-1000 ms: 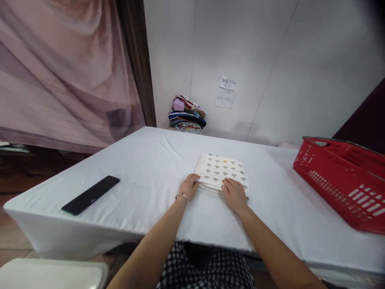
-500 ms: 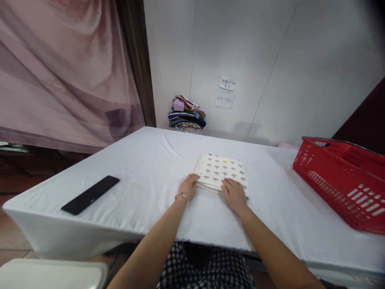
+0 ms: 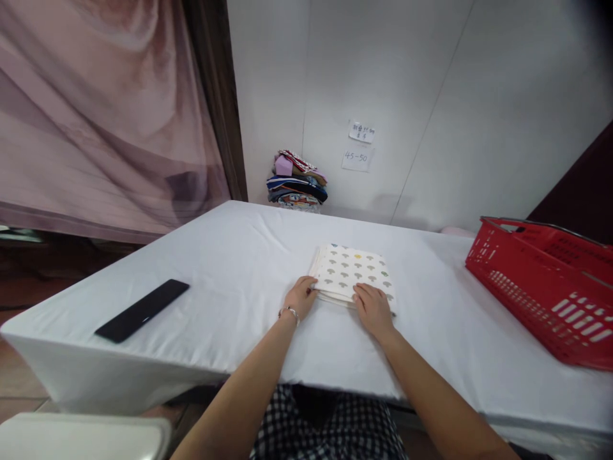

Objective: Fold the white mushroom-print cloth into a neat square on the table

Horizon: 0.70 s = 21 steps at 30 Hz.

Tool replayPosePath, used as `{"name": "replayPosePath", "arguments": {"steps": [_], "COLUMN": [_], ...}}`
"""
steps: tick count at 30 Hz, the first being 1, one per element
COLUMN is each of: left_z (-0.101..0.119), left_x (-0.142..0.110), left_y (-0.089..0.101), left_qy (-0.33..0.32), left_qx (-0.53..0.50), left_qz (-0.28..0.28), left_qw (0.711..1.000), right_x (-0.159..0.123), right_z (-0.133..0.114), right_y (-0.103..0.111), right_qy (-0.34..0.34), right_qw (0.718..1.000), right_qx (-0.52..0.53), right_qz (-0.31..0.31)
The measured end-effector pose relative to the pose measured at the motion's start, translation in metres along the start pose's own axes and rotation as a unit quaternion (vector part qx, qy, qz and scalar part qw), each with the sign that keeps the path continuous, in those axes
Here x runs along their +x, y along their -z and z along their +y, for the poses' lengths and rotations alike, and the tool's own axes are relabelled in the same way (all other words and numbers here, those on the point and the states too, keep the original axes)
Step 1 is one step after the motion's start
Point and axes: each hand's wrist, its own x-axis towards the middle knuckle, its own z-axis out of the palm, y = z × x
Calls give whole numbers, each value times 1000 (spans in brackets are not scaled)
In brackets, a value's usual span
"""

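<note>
A folded white cloth [image 3: 355, 271] with rows of grey mushroom-like prints and a few coloured ones lies flat on the white-covered table in front of me. Several layers show along its near and left edges. My left hand [image 3: 301, 297], with a bracelet at the wrist, is closed on the near left corner. At the near edge, right of the middle, my right hand [image 3: 373, 311] has its fingers over the top layer and grips the edge. The right thumb is hidden from view.
A long black flat object [image 3: 142, 310] lies on the table [image 3: 215, 255] at the left. At the right stands a red plastic basket [image 3: 541, 300]. A pile of folded clothes [image 3: 297, 182] is beyond the far edge, by the wall. A white seat [image 3: 81, 437] is at lower left.
The hands and the folded cloth stay almost where they were. The whole view has shifted very slightly.
</note>
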Motion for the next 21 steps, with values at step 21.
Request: {"name": "replayPosePath", "arguments": {"steps": [21], "left_z": [-9], "left_x": [2], "left_y": [-4], "left_qy": [-29], "left_qx": [10], "left_qz": [16], "left_qw": [999], "right_x": [1], "right_z": [-3], "right_y": [3], "right_qy": [-3], "right_qw": [1000], "right_qx": [4], "right_qz": [-2]}}
